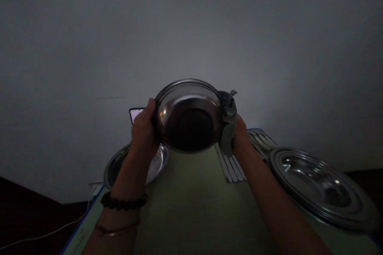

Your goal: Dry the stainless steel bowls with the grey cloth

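A shiny metal bowl is held up above the table, tilted so that its rounded underside faces me. My left hand grips its left side, with the thumb near the rim. At the bowl's right side my right hand is closed around a dark checked cloth, which is pressed against the metal. Most fingers of both hands are hidden behind the bowl and the cloth.
Another metal bowl stands at the left behind my forearm. Stacked metal plates lie at the right. Several pale-handled utensils rest on the green table. A lit screen shows behind my left hand; a wall stands beyond.
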